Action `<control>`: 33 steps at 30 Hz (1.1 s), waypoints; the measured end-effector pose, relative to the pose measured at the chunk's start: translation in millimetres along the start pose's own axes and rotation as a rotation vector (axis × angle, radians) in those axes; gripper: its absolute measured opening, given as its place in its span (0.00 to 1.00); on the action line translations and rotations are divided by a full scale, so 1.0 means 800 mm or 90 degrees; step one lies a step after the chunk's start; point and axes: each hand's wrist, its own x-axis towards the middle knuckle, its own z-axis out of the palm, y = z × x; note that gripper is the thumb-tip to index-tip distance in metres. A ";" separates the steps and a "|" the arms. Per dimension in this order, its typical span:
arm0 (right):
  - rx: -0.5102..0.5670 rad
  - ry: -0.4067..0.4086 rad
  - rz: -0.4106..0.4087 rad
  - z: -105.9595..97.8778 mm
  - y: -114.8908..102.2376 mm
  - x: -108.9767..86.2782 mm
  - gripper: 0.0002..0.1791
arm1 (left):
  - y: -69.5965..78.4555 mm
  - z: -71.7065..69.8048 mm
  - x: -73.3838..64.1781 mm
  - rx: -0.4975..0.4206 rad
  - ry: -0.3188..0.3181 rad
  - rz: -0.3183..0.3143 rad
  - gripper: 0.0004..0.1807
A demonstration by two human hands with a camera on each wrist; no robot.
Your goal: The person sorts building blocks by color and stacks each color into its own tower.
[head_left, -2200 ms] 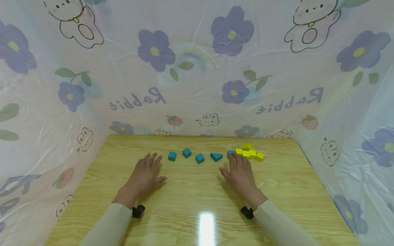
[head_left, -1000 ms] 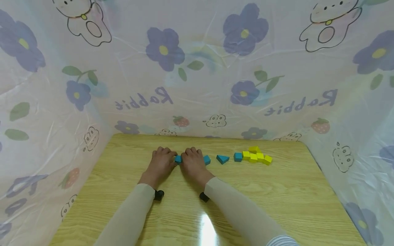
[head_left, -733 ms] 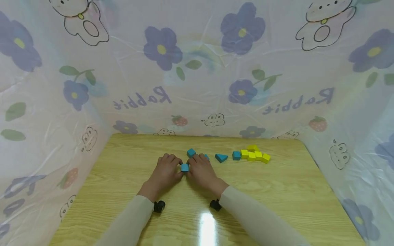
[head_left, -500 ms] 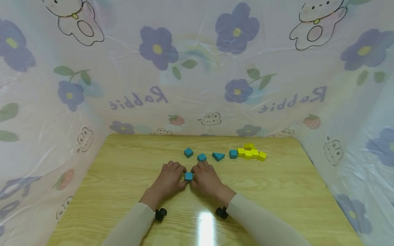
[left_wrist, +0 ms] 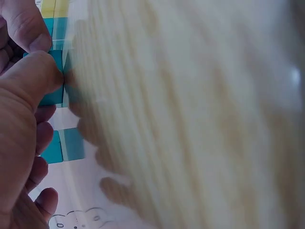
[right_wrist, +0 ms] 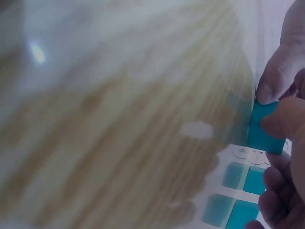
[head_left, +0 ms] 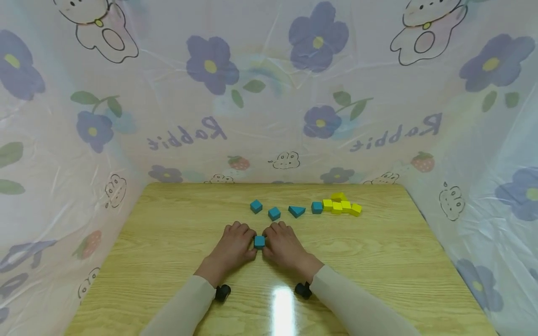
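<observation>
A small teal cube sits on the wooden table, pinched between both hands. My left hand presses its left side and my right hand its right side, with fingers curled. The left wrist view shows my thumb on the teal cube. In the right wrist view the same cube lies between two thumbs. Behind it lie two teal cubes, a teal triangle block and another teal cube. That last cube touches a cluster of yellow blocks.
Plastic sheeting printed with flowers and rabbits walls the table at the back and on both sides. A bright glare spot lies on the wood near the front edge, between my sleeves.
Both hands left the flat resting pose, met at the leftmost teal cube in the row and drew it toward me, out of the row. In the last half second it barely moved.
</observation>
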 end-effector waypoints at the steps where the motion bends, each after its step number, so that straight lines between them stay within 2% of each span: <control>1: 0.000 0.003 -0.002 0.000 0.000 0.000 0.12 | 0.001 0.000 0.000 0.002 0.001 0.001 0.16; 9: 0.003 0.019 -0.011 -0.001 0.000 0.000 0.12 | 0.004 0.001 0.000 0.012 0.017 -0.007 0.15; 19: 0.001 -0.013 -0.002 -0.005 0.001 -0.003 0.14 | 0.005 0.002 0.000 0.007 0.014 -0.011 0.15; 22: 0.030 -0.032 0.006 -0.016 0.009 -0.002 0.18 | 0.005 0.001 0.001 -0.003 0.003 -0.017 0.16; 25: 0.043 -0.025 0.027 -0.030 0.028 0.004 0.21 | 0.005 0.000 0.001 -0.014 -0.008 -0.022 0.18; 27: 0.026 -0.001 0.036 -0.038 0.044 0.012 0.20 | 0.005 -0.001 0.002 -0.020 -0.007 -0.024 0.19; 30: -0.038 0.033 0.037 -0.047 0.066 0.026 0.20 | 0.004 -0.001 0.001 -0.017 -0.005 -0.023 0.19; 33: -0.096 0.038 0.020 -0.051 0.081 0.040 0.21 | 0.003 0.001 0.001 -0.012 -0.006 -0.021 0.19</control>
